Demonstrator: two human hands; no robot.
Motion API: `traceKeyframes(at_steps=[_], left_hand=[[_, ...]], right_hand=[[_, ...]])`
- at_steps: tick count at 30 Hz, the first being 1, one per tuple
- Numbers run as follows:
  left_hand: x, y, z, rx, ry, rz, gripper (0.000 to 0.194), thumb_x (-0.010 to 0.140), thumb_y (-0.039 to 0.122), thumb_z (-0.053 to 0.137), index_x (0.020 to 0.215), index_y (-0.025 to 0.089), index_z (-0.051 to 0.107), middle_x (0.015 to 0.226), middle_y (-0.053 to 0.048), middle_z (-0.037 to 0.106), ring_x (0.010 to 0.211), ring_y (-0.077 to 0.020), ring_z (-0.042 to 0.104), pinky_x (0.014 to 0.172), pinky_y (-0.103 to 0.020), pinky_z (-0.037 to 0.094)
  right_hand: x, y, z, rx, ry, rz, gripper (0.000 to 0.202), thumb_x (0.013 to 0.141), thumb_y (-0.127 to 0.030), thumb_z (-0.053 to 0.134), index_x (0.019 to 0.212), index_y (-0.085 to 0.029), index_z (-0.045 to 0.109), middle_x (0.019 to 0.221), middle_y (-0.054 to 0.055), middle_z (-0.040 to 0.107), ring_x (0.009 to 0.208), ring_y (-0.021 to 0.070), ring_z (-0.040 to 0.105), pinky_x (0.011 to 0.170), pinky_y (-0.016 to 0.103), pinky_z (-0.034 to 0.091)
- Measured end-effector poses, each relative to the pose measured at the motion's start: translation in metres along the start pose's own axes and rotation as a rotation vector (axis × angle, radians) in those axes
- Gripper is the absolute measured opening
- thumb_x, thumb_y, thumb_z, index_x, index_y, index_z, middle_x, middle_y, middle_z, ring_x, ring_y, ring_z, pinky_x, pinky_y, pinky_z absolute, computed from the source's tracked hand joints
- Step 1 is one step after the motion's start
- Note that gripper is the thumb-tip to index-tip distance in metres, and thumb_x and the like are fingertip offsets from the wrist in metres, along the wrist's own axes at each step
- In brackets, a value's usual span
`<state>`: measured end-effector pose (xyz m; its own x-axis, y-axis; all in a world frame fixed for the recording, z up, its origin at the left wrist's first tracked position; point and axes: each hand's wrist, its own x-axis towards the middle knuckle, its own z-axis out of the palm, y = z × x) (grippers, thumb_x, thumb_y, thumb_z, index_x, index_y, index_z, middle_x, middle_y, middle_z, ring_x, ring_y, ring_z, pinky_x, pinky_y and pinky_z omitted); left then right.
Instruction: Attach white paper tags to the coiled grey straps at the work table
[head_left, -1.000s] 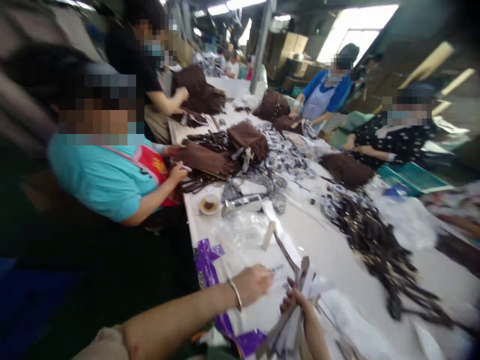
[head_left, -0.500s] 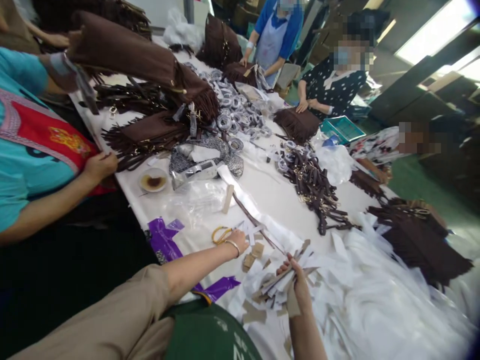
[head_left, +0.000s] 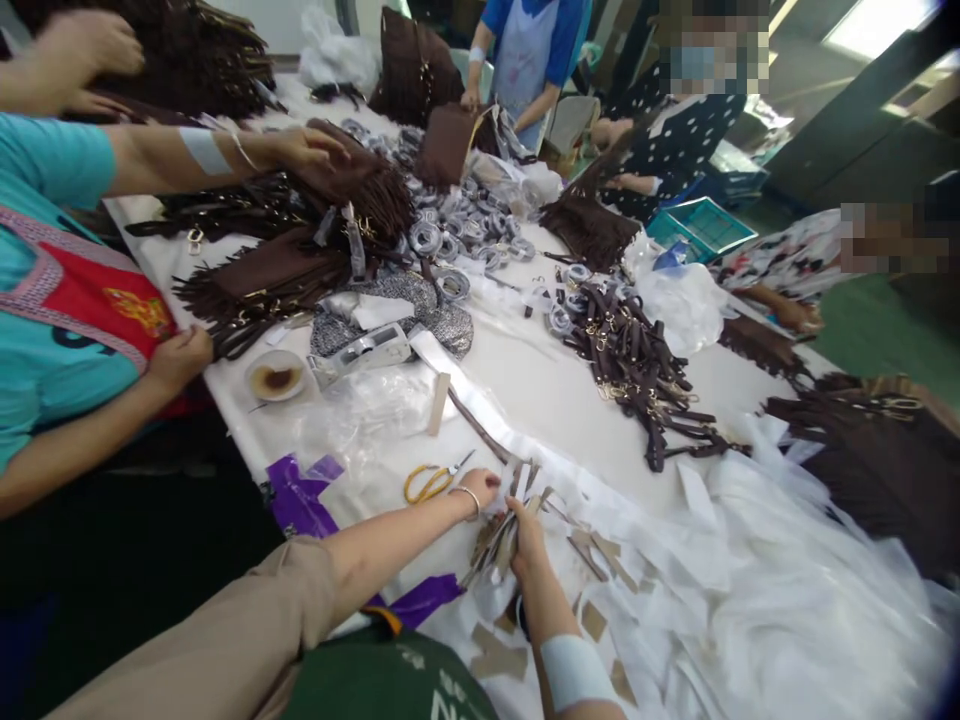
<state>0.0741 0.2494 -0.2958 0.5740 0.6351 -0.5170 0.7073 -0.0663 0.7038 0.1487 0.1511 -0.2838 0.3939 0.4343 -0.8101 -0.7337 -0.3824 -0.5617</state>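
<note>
My right hand (head_left: 528, 535) is closed around a bundle of paper and card strips (head_left: 495, 550) above the table's near edge. Just left of the bundle is my left hand (head_left: 482, 487), with a bracelet at the wrist; its fingers are curled and small in view, and whether they pinch anything is unclear. Yellow-handled scissors (head_left: 431, 482) lie beside my left hand, blades toward the upper right. A thin brown strap (head_left: 480, 425) runs across white material up to the bundle. Loose card pieces (head_left: 499, 655) are scattered below and to the right of my hands.
White plastic sheeting (head_left: 795, 580) is heaped at the right. Purple plastic (head_left: 300, 495), a tape dispenser (head_left: 364, 352) and a dish (head_left: 275, 377) are at the left. Brown straps (head_left: 637, 360) and fringed bags (head_left: 270, 270) lie beyond. A person in turquoise (head_left: 52, 390) reaches across from the left.
My right hand has moved left and up with the strips, close to my left hand. My left hand has come off the scissors. The turquoise-clad person has lowered the brown bag and extended an arm.
</note>
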Motion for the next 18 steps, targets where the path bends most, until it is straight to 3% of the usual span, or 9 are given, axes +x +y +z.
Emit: traceKeyframes(at_steps=[3, 5, 8, 11, 13, 15, 18], left_hand=[[-0.015, 0.000, 0.004, -0.016, -0.052, 0.077, 0.024, 0.084, 0.016, 0.055, 0.105, 0.015, 0.067, 0.102, -0.005, 0.069, 0.092, -0.0170, 0.063, 0.086, -0.029, 0.049], [-0.026, -0.005, -0.004, -0.023, -0.068, 0.154, 0.030, 0.084, 0.016, 0.052, 0.110, 0.020, 0.066, 0.107, -0.002, 0.068, 0.095, -0.0156, 0.062, 0.086, -0.025, 0.048], [-0.040, -0.028, -0.023, 0.015, -0.066, 0.291, 0.036, 0.083, 0.019, 0.054, 0.119, 0.023, 0.060, 0.121, -0.002, 0.061, 0.112, -0.0172, 0.053, 0.097, -0.029, 0.041], [-0.048, -0.061, -0.036, 0.323, -0.087, 0.503, 0.048, 0.076, 0.025, 0.066, 0.123, 0.020, 0.055, 0.126, -0.007, 0.055, 0.120, -0.0234, 0.044, 0.104, -0.039, 0.034], [-0.052, -0.078, -0.037, 0.515, -0.103, 0.588, 0.035, 0.076, 0.024, 0.066, 0.111, 0.020, 0.060, 0.121, -0.007, 0.057, 0.116, -0.0236, 0.045, 0.100, -0.041, 0.036], [-0.054, -0.087, -0.036, 0.575, -0.082, 0.583, 0.015, 0.081, 0.018, 0.060, 0.095, 0.019, 0.063, 0.111, -0.007, 0.060, 0.111, -0.0231, 0.046, 0.097, -0.041, 0.036], [-0.057, -0.086, -0.031, 0.601, -0.019, 0.542, 0.011, 0.084, 0.011, 0.052, 0.088, 0.015, 0.062, 0.103, -0.012, 0.060, 0.109, -0.0261, 0.046, 0.094, -0.044, 0.036]], right_hand=[[-0.002, 0.002, -0.010, 0.005, -0.060, 0.049, 0.028, 0.064, -0.033, 0.076, 0.077, -0.012, 0.062, 0.052, 0.000, 0.062, 0.047, 0.0158, 0.057, 0.048, 0.027, 0.048], [-0.012, 0.001, -0.023, 0.031, -0.088, 0.067, 0.030, 0.064, -0.035, 0.076, 0.079, -0.013, 0.062, 0.054, 0.000, 0.062, 0.047, 0.0154, 0.057, 0.048, 0.027, 0.048], [-0.033, -0.005, -0.047, 0.095, -0.131, 0.068, 0.035, 0.063, -0.040, 0.076, 0.085, -0.015, 0.061, 0.058, -0.001, 0.062, 0.053, 0.0148, 0.058, 0.052, 0.026, 0.049], [-0.053, -0.008, -0.067, 0.224, -0.244, 0.031, 0.040, 0.063, -0.039, 0.076, 0.095, -0.021, 0.061, 0.064, -0.004, 0.059, 0.060, 0.0138, 0.058, 0.057, 0.026, 0.050], [-0.064, -0.007, -0.075, 0.346, -0.309, -0.009, 0.037, 0.066, -0.035, 0.075, 0.099, -0.024, 0.061, 0.072, -0.005, 0.059, 0.061, 0.0107, 0.055, 0.059, 0.023, 0.050], [-0.074, -0.006, -0.080, 0.455, -0.337, -0.035, 0.035, 0.069, -0.029, 0.073, 0.101, -0.027, 0.060, 0.081, -0.005, 0.060, 0.061, 0.0080, 0.052, 0.059, 0.022, 0.050], [-0.095, -0.009, -0.082, 0.554, -0.363, -0.072, 0.034, 0.072, -0.025, 0.069, 0.105, -0.028, 0.059, 0.087, -0.004, 0.058, 0.062, 0.0078, 0.049, 0.060, 0.022, 0.050]])
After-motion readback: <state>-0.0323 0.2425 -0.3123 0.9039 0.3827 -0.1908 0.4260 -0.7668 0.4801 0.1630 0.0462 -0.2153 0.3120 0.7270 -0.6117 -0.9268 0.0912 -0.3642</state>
